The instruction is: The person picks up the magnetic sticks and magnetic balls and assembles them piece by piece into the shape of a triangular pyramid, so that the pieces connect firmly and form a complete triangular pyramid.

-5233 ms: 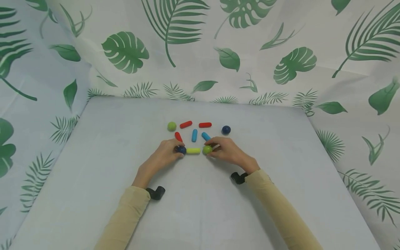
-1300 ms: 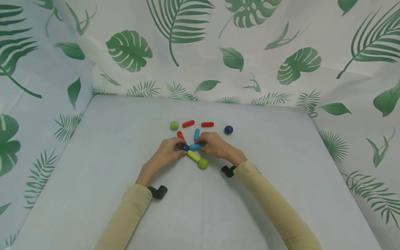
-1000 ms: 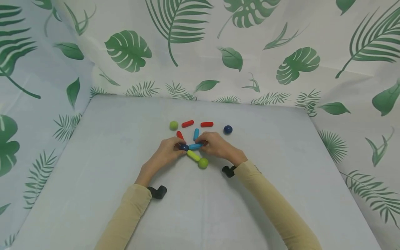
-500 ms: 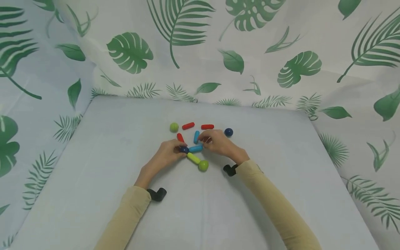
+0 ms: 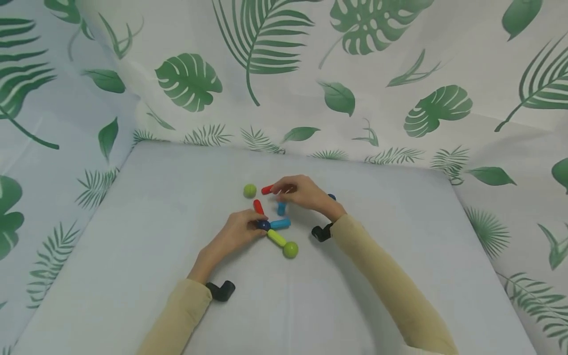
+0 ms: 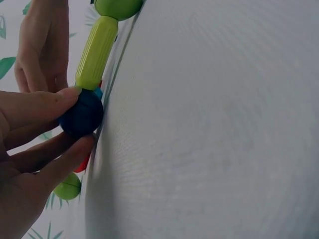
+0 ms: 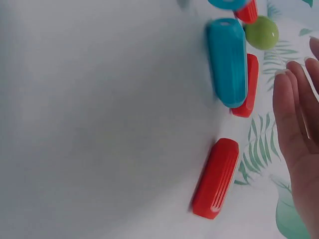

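My left hand [image 5: 237, 231] pinches a dark blue ball [image 6: 82, 117] between thumb and fingers. A ridged yellow-green rod [image 6: 96, 52] runs from that ball to a green ball [image 5: 290, 250]. A light blue rod [image 5: 280, 224] lies with its end against the dark blue ball. My right hand [image 5: 306, 192], fingers loosely extended and holding nothing, hovers over a second light blue rod [image 7: 228, 62] and near a red rod [image 5: 266, 190]. Another red rod [image 7: 216, 178] shows in the right wrist view; the hand hides it in the head view.
A third red rod [image 5: 258, 207] lies just beyond my left fingers. Another green ball [image 5: 250, 191] sits farther back. A second dark blue ball [image 5: 332, 196] is mostly hidden behind the right wrist. Leaf-print cloth [image 5: 284, 74] backs the white table [image 5: 248, 315].
The right hand first let go of the green ball, then laid a light blue rod against the dark blue ball, released it and moved farther back. The left hand keeps its hold.
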A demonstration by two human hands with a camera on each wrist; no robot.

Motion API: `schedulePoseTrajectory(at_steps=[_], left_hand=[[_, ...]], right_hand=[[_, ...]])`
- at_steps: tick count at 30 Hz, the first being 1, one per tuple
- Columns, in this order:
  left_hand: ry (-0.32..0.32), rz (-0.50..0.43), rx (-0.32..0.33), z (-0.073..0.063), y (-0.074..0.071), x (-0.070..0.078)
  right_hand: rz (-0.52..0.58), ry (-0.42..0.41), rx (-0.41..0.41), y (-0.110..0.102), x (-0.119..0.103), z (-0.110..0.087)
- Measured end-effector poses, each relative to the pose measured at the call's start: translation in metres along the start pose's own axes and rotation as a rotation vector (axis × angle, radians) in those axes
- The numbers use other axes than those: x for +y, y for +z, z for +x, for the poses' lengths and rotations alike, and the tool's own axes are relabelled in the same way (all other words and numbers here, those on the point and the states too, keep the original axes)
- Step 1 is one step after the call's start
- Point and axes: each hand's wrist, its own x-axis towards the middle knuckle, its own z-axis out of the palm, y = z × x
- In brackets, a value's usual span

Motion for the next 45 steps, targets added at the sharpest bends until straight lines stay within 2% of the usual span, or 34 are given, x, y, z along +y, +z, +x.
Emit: schedulePoseTrajectory(at_steps=[5, 16, 27, 38, 45], left_hand=[[0.000, -0.015, 0.011, -0.003, 0.000, 0.001], [0.014, -0.029, -0.002, -0.009, 0.001, 0.003], [0.020, -0.031, -0.009, -0.008, 0.001, 0.005], [-0.004, -0.027, -0.009, -0.005, -0.001, 0.002], [-0.014, -0.026, -0.005, -0.001, 0.000, -0.002]], right_hand=[[0.050, -0.027, -0.039, -0.001, -0.004, 0.018], [0.053, -0.033, -0.117, 0.002, -0.011, 0.046], [-0.001, -0.012, -0.152, 0.009, -0.016, 0.066], [-0.092, 0.004, -0.212, 0.014, -0.020, 0.079], [-0.098, -0.006, -0.204, 0.015, -0.016, 0.086]])
